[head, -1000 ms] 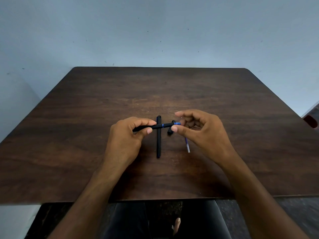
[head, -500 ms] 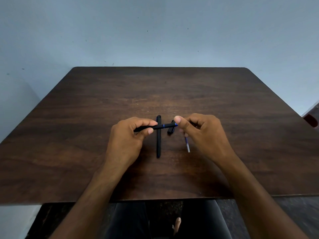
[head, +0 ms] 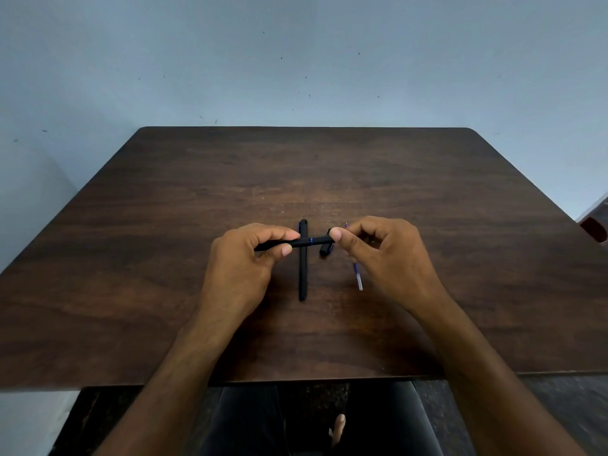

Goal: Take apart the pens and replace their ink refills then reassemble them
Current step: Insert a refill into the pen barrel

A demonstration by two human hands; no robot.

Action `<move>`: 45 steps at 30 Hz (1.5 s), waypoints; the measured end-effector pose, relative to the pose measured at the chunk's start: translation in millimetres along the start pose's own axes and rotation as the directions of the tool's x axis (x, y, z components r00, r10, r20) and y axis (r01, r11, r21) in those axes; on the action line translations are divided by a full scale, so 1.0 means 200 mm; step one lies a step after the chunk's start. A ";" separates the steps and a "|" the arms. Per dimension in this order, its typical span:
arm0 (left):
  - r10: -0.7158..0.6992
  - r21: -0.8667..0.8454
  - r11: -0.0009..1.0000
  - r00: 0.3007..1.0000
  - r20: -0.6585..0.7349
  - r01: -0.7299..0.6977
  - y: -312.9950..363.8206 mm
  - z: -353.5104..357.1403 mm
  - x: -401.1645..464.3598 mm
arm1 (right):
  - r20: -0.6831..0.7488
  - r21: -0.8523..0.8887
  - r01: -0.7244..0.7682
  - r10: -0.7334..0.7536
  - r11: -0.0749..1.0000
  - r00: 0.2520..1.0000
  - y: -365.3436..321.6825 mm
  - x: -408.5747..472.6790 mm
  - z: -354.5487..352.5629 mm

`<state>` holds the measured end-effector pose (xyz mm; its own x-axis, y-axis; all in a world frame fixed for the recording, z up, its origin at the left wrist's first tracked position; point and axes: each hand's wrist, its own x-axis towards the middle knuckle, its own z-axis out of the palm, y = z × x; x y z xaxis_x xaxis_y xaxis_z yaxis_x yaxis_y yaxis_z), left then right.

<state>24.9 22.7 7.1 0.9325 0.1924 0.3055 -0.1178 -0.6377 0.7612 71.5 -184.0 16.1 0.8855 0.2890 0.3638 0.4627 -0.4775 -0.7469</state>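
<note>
I hold a black pen (head: pixel 309 241) with a thin blue ring level above the table. My left hand (head: pixel 240 268) grips its left part between thumb and fingers. My right hand (head: pixel 385 258) pinches its right end with thumb and forefinger. Under it a second black pen (head: pixel 302 278) lies on the table, pointing away from me. A short black pen piece (head: pixel 325 250) lies just right of that pen. A thin refill with a blue and clear end (head: pixel 358 277) lies on the table, partly hidden by my right hand.
The dark wooden table (head: pixel 164 291) stands against a pale blue wall. A red and white object (head: pixel 597 227) shows at the far right edge. My legs are below the table's near edge.
My right hand has closed in on the pen's right end, and the blue tip that stuck out there is no longer visible. The left hand has held still.
</note>
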 end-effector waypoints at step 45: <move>0.000 -0.026 1.000 1.000 -0.008 0.000 -0.01 0.00 0.00 | -0.009 0.009 0.055 -0.055 0.998 0.998 -0.01 0.00 -0.02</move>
<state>25.0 24.3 5.6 0.9298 0.1984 0.3100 -0.1268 -0.6182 0.7758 71.2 -185.9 19.2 0.8590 0.3074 0.4095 0.5105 -0.4531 -0.7308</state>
